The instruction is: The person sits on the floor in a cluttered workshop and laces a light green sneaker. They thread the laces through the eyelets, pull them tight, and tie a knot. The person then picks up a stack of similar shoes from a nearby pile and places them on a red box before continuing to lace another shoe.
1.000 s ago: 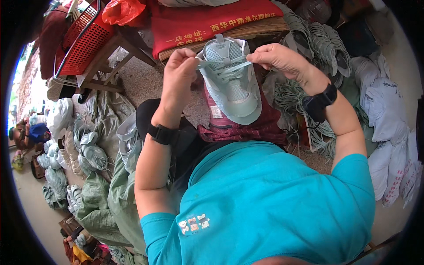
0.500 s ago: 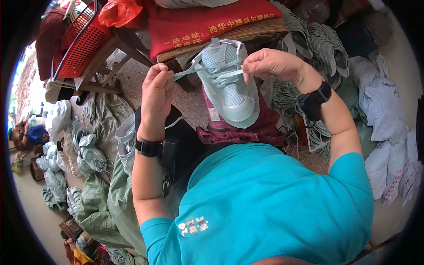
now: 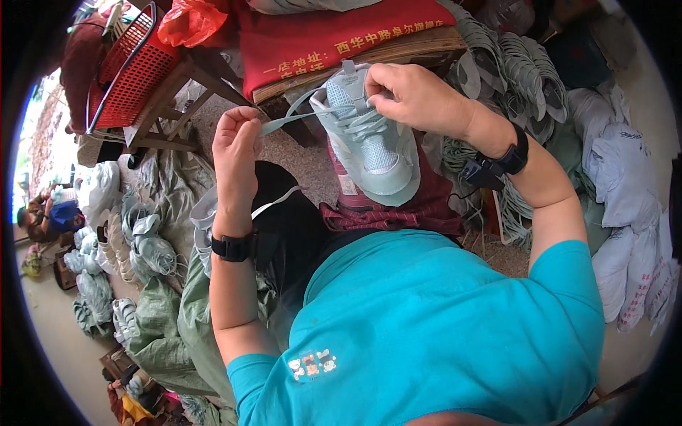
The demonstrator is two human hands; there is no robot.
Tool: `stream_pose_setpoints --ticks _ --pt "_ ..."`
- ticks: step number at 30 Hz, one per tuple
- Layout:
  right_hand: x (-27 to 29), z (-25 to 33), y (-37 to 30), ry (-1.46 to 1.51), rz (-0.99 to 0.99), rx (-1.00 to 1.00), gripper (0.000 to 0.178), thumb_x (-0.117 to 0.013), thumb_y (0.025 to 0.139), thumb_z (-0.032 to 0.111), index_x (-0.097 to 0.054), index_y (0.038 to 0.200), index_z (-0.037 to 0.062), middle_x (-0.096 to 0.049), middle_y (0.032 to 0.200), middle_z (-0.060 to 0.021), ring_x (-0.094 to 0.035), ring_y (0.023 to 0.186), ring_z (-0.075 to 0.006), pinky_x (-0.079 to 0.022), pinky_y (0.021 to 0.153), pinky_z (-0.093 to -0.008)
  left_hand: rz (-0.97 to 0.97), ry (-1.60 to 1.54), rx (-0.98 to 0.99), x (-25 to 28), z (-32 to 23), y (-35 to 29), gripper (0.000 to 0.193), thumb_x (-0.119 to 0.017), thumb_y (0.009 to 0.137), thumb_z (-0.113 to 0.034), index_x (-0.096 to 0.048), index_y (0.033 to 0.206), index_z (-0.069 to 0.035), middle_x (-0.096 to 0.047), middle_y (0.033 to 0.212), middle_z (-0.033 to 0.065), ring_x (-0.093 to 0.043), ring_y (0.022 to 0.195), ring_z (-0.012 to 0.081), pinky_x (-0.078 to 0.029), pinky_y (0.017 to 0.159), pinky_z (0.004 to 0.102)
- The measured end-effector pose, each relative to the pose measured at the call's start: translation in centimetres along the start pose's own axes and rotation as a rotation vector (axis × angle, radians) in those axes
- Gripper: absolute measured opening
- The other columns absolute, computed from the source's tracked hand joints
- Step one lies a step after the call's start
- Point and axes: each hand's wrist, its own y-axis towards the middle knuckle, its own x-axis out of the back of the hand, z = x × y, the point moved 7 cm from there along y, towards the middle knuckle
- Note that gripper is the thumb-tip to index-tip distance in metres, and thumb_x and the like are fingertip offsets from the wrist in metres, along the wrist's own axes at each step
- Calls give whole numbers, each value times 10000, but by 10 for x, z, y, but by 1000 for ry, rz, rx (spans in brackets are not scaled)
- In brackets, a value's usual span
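Observation:
A pale mint shoe upper (image 3: 380,165) rests on maroon striped cloth (image 3: 380,209) over my lap, its toe toward me. A light green shoelace (image 3: 298,118) crosses its front and stretches left from the eyelets. My left hand (image 3: 236,138), left of the shoe, is closed with that lace pinched between thumb and fingers. At the upper right of the shoe's opening, my right hand (image 3: 412,99) is closed in a pinch by the tongue. What its fingertips grip is hidden behind them.
A wooden bench (image 3: 426,46) with a red cloth (image 3: 298,42) stands just beyond the shoe. Far left, a red plastic basket (image 3: 135,74) sits on a wooden stool. Bundled shoe pieces (image 3: 529,78) and white sacks (image 3: 618,177) lie right; green sacks (image 3: 153,334) lie left.
My left hand has drawn the lace farther left and slightly down. My right hand has moved up and left, from the shoe's right side to beside the tongue.

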Motion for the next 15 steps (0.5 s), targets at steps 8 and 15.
stream_pose_setpoints --ticks 8,15 --pt "15 -11 -13 97 -117 138 126 -654 883 122 -610 873 4 -568 748 -38 -559 679 -187 -450 623 -322 168 358 -178 14 -11 -7 152 -535 910 17 -620 1029 -27 -500 805 -68 -413 680 7 -315 595 173" --pt "7 -78 -24 361 58 -235 167 -638 912 162 -666 945 0 -504 809 13 -521 783 -107 -421 686 -261 316 1039 -327 20 -14 -22 154 -623 888 -21 -692 1025 -25 -564 774 41 -566 704 163 -438 642 250"
